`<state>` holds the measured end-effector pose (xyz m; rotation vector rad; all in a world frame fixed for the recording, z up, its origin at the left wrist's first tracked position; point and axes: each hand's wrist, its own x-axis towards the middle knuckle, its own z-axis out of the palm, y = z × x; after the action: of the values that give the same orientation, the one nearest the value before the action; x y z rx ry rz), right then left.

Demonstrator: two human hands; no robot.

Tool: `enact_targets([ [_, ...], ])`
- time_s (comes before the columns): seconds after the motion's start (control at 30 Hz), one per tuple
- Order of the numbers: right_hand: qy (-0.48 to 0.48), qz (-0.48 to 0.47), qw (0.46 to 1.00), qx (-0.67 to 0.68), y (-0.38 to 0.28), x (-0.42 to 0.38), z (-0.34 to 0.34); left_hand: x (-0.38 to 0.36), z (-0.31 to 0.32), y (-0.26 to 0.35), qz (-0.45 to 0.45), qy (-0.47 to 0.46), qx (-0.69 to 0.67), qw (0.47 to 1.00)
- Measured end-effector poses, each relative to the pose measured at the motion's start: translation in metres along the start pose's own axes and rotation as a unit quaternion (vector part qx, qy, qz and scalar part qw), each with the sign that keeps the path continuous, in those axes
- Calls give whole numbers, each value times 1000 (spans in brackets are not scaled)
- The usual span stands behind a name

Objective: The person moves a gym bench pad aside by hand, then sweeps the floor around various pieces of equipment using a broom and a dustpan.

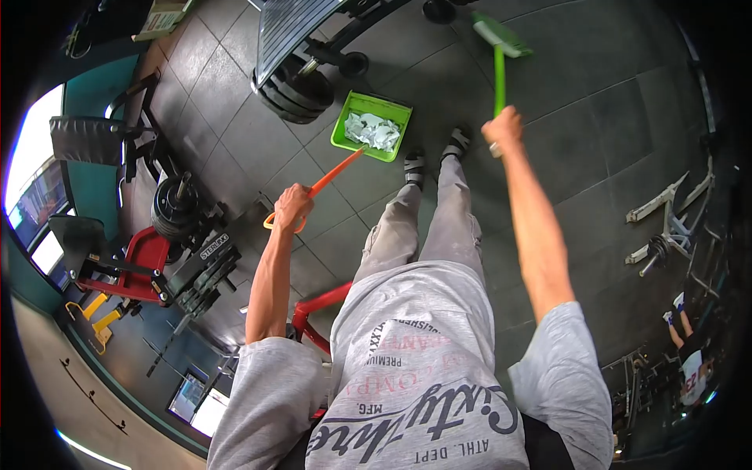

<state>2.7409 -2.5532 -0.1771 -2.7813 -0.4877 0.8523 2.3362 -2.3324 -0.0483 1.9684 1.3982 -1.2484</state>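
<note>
My left hand point(293, 205) is wrapped round the orange handle of a long-handled dustpan point(342, 143). The green pan rests on the tiled floor in front of my feet, with crumpled white paper point(371, 131) lying inside it. Out to the right, my right hand point(504, 128) grips the green stick of a broom point(500, 78). The broom's green head, with pale bristles, is slightly blurred and reaches over the dark floor, away from the dustpan.
Weight plates point(294, 94) on a machine stand just beyond the dustpan. More gym machines, including a red-framed one point(141, 266), line the left. A metal rack point(666, 219) stands at the right. Another person point(692, 372) is at the far lower right. Dark tiles point(580, 141) cover the floor.
</note>
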Motion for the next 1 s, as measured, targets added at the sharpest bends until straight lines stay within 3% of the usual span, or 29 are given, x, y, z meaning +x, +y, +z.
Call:
enact_targets([
  [0.07, -79, -33, 994, -61, -4, -70, 59, 22, 12, -16, -15, -26, -16, 999],
  [0.1, -75, -90, 990, -83, 9, -108, 94, 32, 22, -27, 12, 13, 0, 1000],
  [0.17, -113, -163, 974, -106, 17, -181, 106, 43, 21, -33, -13, -14, -12, 1000],
  [0.23, -223, -127, 965, -53, 4, -222, 76, 51, 17, -37, -30, -37, -24, 999],
  [0.37, -189, -89, 978, 11, 18, -279, 24, 51, 14, -41, 0, -30, 10, 1000],
  [0.43, -125, -106, 977, 134, 41, -309, 9, 38, 17, -47, 38, -6, 31, 999],
  [0.47, -111, -68, 981, 145, 45, -319, -7, 31, 19, -51, 48, 4, 33, 998],
  [0.53, -87, 22, 984, 156, 54, -325, -38, 18, 24, -58, 77, 23, 44, 996],
  [0.6, -12, 19, 991, 130, 93, -310, -39, 7, 29, -58, 83, 29, 51, 995],
  [0.63, 43, -28, 993, 102, 126, -292, -27, 1, 29, -54, 88, 32, 56, 994],
  [0.67, -2, 118, 970, 211, 141, -269, -23, -1, 29, -49, 91, 36, 60, 993],
  [0.7, -9, 166, 939, 301, 146, -244, -24, 0, 31, -45, 100, 44, 69, 992],
  [0.77, -4, 205, 932, 300, 169, -193, -6, 7, 34, -30, 121, 49, 107, 986],
  [0.87, -50, 198, 960, 191, 166, -169, 25, 24, 30, -4, 146, 89, 153, 973],
  [0.93, -67, 150, 978, 133, 126, -209, 46, 35, 21, 16, 156, 108, 182, 965],
  [0.97, -27, 69, 994, 83, 130, -230, 78, 39, 15, 28, 155, 109, 197, 962],
  [1.0, -17, 57, 996, 60, 107, -260, 75, 43, 9, 37, 155, 110, 211, 959],
])
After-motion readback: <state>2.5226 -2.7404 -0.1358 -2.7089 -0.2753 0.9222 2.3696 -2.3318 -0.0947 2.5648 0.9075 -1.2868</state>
